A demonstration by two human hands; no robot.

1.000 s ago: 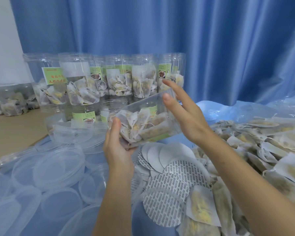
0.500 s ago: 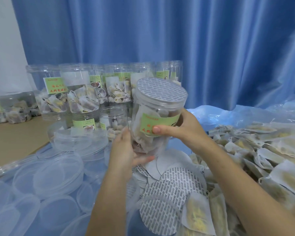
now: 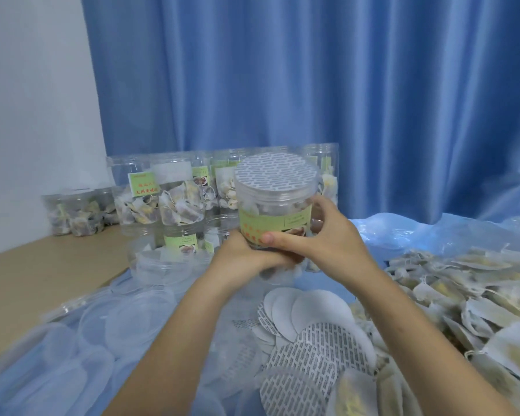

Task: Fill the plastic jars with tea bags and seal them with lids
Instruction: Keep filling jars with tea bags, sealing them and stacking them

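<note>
Holding the jar [image 3: 275,214] upright above the table [image 3: 36,274], both hands wrap its lower half; the printed seal disc [image 3: 275,175] lies flat across its mouth, and no clear lid is on it yet. Left hand [image 3: 243,259] cups the base from below, fingers curled under and round it. Right hand [image 3: 321,241] closes on the side wall, thumb laid across the green label [image 3: 270,223], fingers round the far side. Both grips are narrow, holding the jar.

Handling, judged: thin clear plastic, partly full of tea bags, so probably light; the wall likely flexes if squeezed hard. Smooth plastic and a glossy label may be slippery. The disc looks to be resting loose, so tilting could shed it. Best hold is low on the body or under the base, as now, leaving the threaded neck free for a lid.

Surroundings:
- Clear lids [image 3: 126,322] lie scattered and overlapping on the blue sheet [image 3: 433,235] to the near left, within reach of the left hand.
- Spare seal discs [image 3: 318,352] are fanned out just below the hands, some printed side up, some plain.
- Loose tea bags [image 3: 463,295] are heaped at the right.
- Filled jars [image 3: 177,202] stand stacked against the blue curtain [image 3: 312,70] behind, close behind the held jar.

Obstruction, judged: setting the jar down needs a bare spot, since lids and discs cover most of the sheet directly beneath. The stack behind could be knocked by a forward reach.
</note>
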